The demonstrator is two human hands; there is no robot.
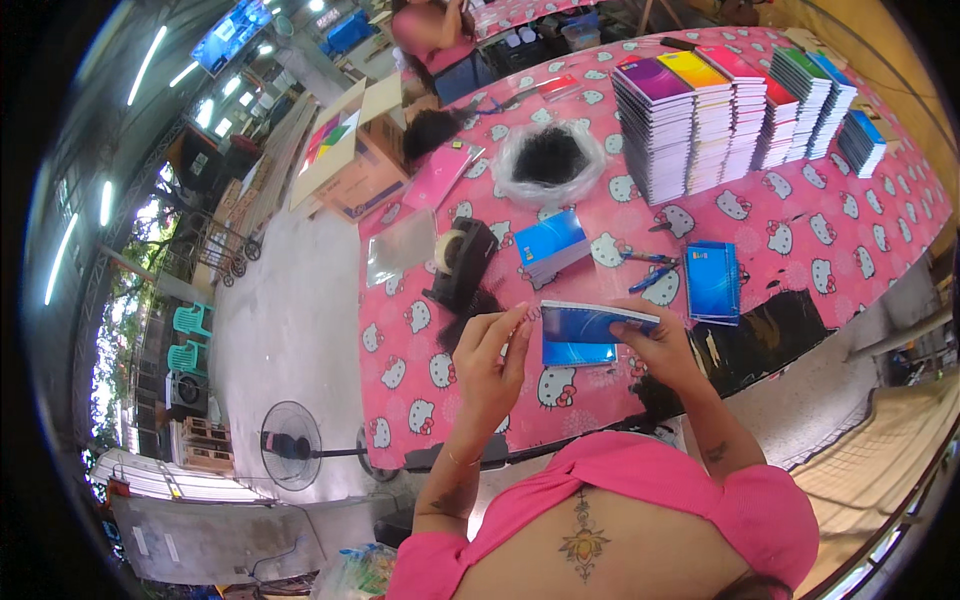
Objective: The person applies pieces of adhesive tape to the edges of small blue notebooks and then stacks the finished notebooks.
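My right hand (657, 345) is closed on a blue notebook (582, 322), thumb across its cover, and holds it tilted over the table. Partly hidden beneath it lies another blue notebook (580, 354). To its left, my left hand (490, 365) is closed with fingertips pinched by the notebook's left end. A small pinkish thing shows at those fingertips, too small to make out. Beyond the held notebook stands a stack of blue notebooks (552, 247). More blue notebooks (712, 282) lie at the right, beside blue-handled tools (652, 278).
A black tape dispenser (462, 265) sits left of the stack. Farther back is a clear plastic bag (505, 178) of black material. Tall notebook stacks (655, 130) fill the far right. An open carton (365, 175) stands at the left; a fan (290, 445) stands below left.
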